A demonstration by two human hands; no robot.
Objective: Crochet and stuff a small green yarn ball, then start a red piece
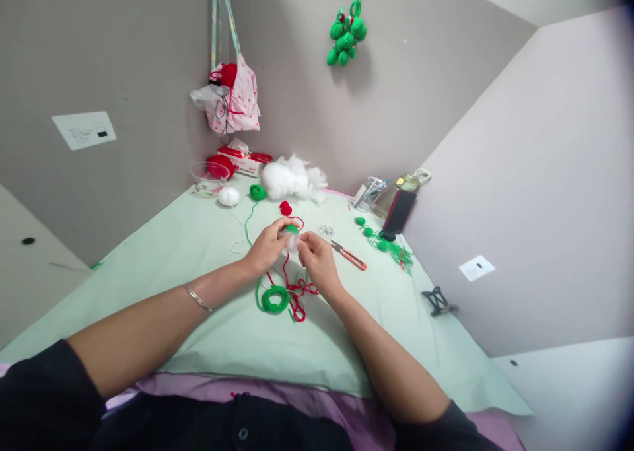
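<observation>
My left hand (pixel 267 246) is closed around a small green crocheted piece (pixel 292 229), part of which my fingers hide. Between both hands shows a tuft of white fibre stuffing (pixel 292 243), touching the green piece. My right hand (pixel 319 261) pinches this tuft with thumb and fingertips. Below the hands lie a coil of green yarn (pixel 275 300) and tangled red yarn (pixel 298 308). A small red yarn bundle (pixel 285 208) sits just beyond them. To the right rest orange-handled thread snips (pixel 351 256) and a small clear round container (pixel 325 231).
A pile of white stuffing (pixel 292 179) lies at the back, beside a green yarn ball (pixel 257 192), a white ball (pixel 228 197) and a plastic tub (pixel 210 179). Rightward are green crocheted pieces (pixel 382 245), a phone (pixel 400 212), a bottle (pixel 387 203) and a black clip (pixel 438 302).
</observation>
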